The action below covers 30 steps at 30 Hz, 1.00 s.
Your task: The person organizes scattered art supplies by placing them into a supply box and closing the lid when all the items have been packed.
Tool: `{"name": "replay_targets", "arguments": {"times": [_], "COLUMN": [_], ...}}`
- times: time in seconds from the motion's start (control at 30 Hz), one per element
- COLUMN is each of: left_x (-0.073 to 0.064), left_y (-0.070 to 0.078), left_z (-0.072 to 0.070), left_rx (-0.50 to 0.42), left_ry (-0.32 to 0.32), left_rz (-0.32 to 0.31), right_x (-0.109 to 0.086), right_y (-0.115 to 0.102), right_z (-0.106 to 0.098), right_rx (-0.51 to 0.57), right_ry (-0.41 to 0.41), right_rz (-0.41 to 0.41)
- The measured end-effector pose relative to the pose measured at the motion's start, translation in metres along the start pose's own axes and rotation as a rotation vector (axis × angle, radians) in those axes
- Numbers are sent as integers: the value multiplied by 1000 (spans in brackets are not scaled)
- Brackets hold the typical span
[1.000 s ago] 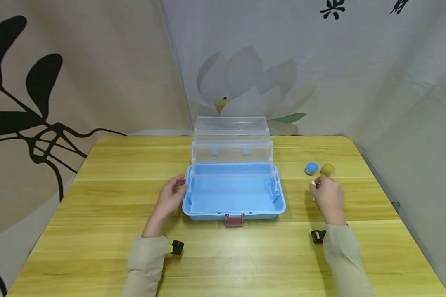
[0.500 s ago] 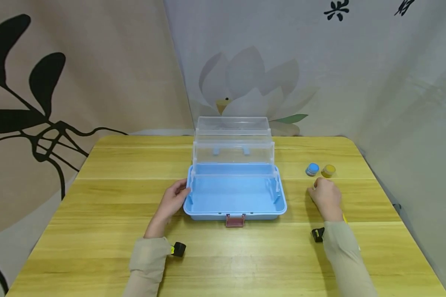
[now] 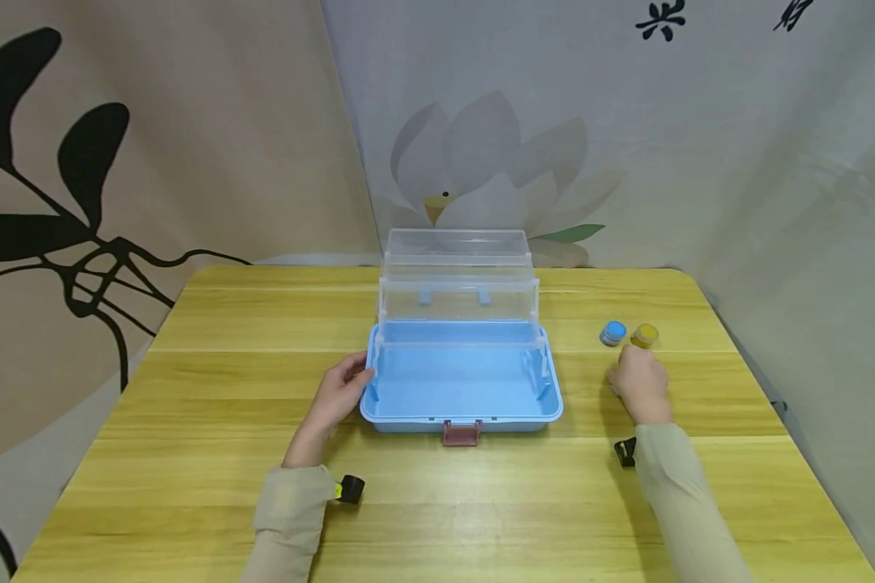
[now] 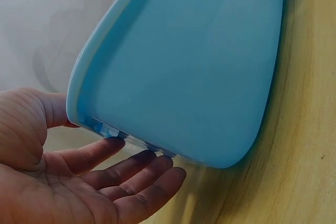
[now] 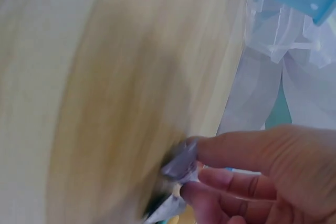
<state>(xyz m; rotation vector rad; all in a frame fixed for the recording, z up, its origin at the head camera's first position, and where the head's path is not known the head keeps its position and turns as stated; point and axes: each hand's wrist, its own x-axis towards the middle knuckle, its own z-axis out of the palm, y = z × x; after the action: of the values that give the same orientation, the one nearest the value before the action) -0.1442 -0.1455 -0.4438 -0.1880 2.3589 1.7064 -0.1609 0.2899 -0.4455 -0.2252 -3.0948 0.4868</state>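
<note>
A light blue plastic box (image 3: 452, 380) stands at mid-table, its clear lid (image 3: 458, 301) raised at the back. My left hand (image 3: 341, 389) rests at its left end. In the left wrist view the thumb is at the box's rim and the loosely extended fingers (image 4: 144, 174) lie along its wall. To the right of the box, my right hand (image 3: 640, 382) is low over the table and pinches a small pale grey thing (image 5: 181, 163) between thumb and fingers. Blur hides its kind. Just beyond that hand are a blue-lidded jar (image 3: 612, 333) and a yellow-lidded jar (image 3: 645, 335).
The box's reddish-brown clasp (image 3: 462, 434) hangs down at its front. A wooden table (image 3: 437, 518) carries everything, with a printed cloth (image 3: 262, 162) behind it. Black wrist cameras (image 3: 350, 489) stick out inward beside both sleeves.
The left hand has come closer against the box's left end. The right hand has turned and shifted slightly over the same spot; the white thing once visible at its fingertips is now mostly hidden.
</note>
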Motion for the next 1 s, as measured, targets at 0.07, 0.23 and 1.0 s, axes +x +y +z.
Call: {"name": "replay_targets", "arguments": {"times": [0.07, 0.23, 1.0], "left_x": [0, 0, -2], "left_y": [0, 0, -2], "left_z": [0, 0, -2], "left_rx": [-1, -3, -61], "left_ry": [0, 1, -27], "left_rz": [-3, -12, 26], "right_x": [1, 2, 0], "right_y": [0, -2, -5], "right_z": [1, 2, -9], "right_rx": [-1, -10, -8], "right_ry": [-3, 0, -96], "right_rz": [10, 22, 77]}}
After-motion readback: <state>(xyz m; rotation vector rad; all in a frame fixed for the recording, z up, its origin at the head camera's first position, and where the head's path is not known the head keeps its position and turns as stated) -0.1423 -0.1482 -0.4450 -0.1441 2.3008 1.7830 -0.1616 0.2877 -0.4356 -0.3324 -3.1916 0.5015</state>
